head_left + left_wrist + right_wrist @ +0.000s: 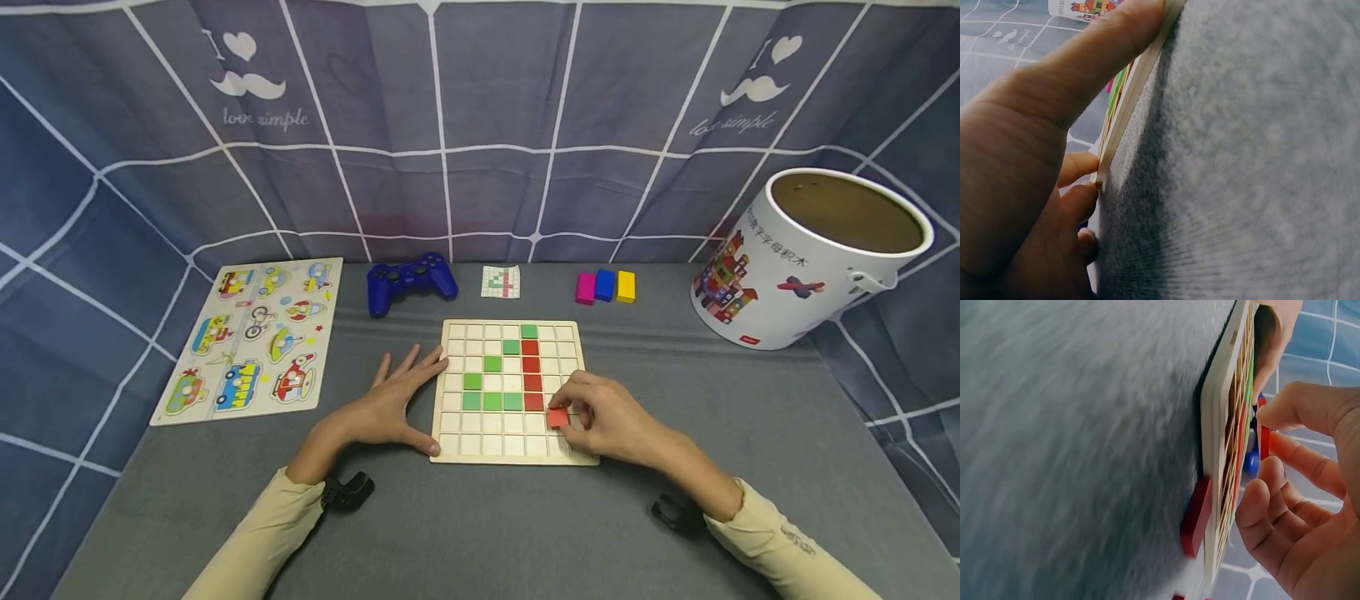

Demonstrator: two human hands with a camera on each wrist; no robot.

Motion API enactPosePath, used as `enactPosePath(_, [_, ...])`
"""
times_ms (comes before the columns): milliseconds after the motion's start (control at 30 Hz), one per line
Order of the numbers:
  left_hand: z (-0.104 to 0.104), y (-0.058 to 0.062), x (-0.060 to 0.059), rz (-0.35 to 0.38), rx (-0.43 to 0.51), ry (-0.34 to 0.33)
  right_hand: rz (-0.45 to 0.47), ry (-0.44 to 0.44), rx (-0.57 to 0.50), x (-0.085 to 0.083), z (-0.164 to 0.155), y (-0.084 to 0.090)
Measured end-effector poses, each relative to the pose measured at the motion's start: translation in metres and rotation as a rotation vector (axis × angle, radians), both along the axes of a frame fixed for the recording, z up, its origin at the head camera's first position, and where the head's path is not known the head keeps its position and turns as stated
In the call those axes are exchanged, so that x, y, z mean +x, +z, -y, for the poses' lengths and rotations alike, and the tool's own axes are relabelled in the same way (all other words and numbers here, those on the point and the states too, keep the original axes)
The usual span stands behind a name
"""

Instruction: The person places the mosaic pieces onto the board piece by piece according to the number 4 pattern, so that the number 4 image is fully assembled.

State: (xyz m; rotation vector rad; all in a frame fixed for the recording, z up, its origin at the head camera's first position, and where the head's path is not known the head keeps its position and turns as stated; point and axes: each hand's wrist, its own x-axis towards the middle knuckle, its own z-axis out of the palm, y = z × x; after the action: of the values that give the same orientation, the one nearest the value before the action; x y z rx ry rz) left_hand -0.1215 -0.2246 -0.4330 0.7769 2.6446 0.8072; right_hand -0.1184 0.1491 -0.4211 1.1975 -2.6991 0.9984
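Observation:
A wooden grid board (495, 448) lies flat on the grey table. Green square tiles (492, 363) form a diagonal and a short row on it, and red square tiles (531, 364) stand in a column. Thumb and fingers of my right hand (611, 417) pinch a loose red tile (557, 417) over the board's lower right cells; the right wrist view shows this tile (1265, 442) apart from the board's surface. My left hand (386, 408) rests at the board's left edge, fingers spread, thumb at the lower left corner. Beside the board's edge lies a dark red block (1196, 519), hidden in the head view.
Behind the board are a blue game controller (412, 283), a small pattern card (500, 282) and three blocks, pink (585, 288), blue (604, 285) and yellow (626, 287). A vehicle puzzle board (255, 342) lies left; a white bucket (772, 283) stands at the back right.

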Motion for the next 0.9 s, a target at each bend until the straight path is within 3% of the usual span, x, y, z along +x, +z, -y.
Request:
enactPosePath(500, [-0.001, 0.001, 0.0, -0.006, -0.003, -0.006, 0.005, 0.043, 0.093, -0.002, 0.026, -0.001])
enactPosePath(900, [-0.001, 0.002, 0.0, 0.003, -0.011, -0.001, 0.039, 0.056, 0.082, -0.003, 0.022, 0.002])
